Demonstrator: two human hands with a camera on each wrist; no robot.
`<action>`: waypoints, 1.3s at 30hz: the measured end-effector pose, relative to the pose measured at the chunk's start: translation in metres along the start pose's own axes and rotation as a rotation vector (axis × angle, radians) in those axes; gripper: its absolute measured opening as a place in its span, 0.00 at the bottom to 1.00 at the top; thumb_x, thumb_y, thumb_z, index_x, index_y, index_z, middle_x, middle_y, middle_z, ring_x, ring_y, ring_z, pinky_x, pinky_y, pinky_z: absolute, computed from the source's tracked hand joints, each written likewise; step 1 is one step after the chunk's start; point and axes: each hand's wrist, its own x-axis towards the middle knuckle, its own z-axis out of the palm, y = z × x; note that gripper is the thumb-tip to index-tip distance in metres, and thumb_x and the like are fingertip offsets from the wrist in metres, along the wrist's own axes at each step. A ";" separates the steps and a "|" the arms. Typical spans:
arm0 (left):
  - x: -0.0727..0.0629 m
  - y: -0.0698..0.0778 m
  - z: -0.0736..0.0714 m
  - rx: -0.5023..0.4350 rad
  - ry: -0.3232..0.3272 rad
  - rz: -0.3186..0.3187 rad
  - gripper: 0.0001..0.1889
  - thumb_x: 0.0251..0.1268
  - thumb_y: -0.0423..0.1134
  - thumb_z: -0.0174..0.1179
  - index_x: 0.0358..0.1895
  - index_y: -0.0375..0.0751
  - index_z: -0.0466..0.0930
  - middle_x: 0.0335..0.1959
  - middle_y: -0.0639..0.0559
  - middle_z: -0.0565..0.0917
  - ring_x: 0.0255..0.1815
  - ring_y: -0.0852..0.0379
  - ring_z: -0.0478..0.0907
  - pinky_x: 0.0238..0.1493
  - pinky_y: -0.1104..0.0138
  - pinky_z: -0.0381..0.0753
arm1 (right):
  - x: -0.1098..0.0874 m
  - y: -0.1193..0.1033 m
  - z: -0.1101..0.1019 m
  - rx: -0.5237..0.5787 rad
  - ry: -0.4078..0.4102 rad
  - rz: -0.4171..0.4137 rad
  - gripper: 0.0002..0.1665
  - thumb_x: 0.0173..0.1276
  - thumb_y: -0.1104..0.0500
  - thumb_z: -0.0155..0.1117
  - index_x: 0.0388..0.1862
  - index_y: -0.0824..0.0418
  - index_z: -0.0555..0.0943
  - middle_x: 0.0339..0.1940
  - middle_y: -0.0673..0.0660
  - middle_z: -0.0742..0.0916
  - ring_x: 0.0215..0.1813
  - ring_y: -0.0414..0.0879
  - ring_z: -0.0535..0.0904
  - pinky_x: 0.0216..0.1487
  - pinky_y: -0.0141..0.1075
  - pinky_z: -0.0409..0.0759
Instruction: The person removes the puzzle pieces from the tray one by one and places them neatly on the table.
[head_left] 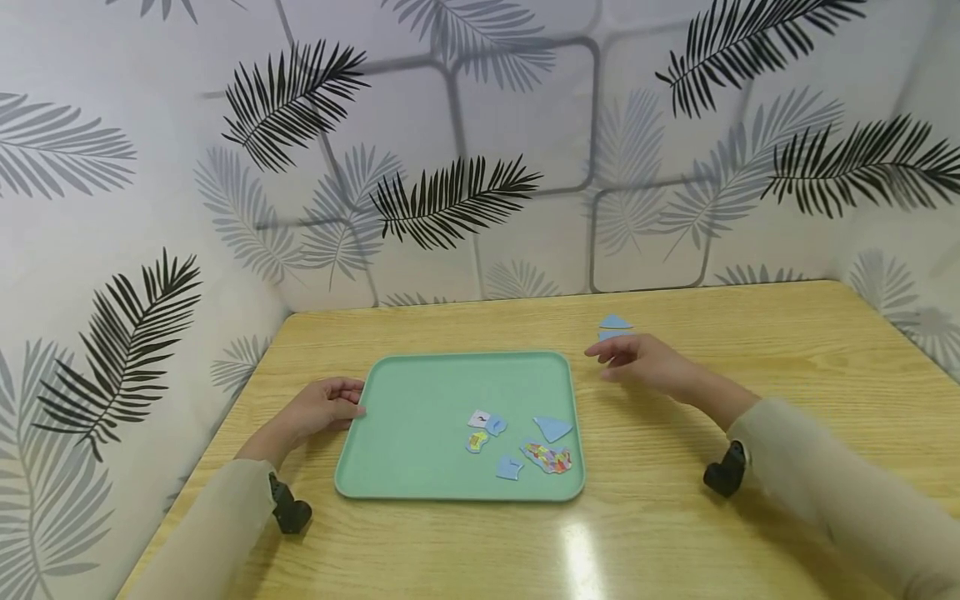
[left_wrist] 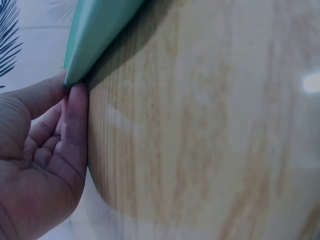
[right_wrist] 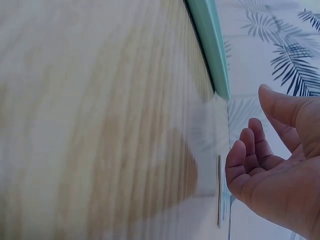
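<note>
At the left side of a green tray [head_left: 405,442], my left hand [head_left: 318,410] pinches the rim between thumb and fingers, as the left wrist view shows on the tray edge [left_wrist: 95,37]. Several puzzle pieces lie in the tray's right half, among them a multicoloured piece [head_left: 551,458], a blue triangular piece [head_left: 553,428] and a small yellow-patterned piece [head_left: 477,442]. My right hand [head_left: 641,362] hovers over the table just right of the tray, fingers loosely bent and holding nothing. Right behind it lie flat blue pieces [head_left: 615,322], one partly hidden by the hand.
The wooden table [head_left: 465,550] reaches back to a wall [head_left: 525,242] with a leaf pattern. In the tray, a white piece with a dark mark [head_left: 479,418] touches a blue piece [head_left: 496,425]; another blue piece [head_left: 509,468] lies nearer the front rim.
</note>
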 end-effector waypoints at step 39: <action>0.000 0.000 0.000 -0.005 0.004 -0.006 0.28 0.65 0.31 0.62 0.67 0.28 0.65 0.46 0.44 0.74 0.42 0.55 0.75 0.45 0.64 0.80 | -0.008 -0.029 0.053 0.075 -0.240 -0.051 0.22 0.60 0.66 0.71 0.54 0.68 0.81 0.49 0.60 0.83 0.51 0.54 0.76 0.49 0.36 0.77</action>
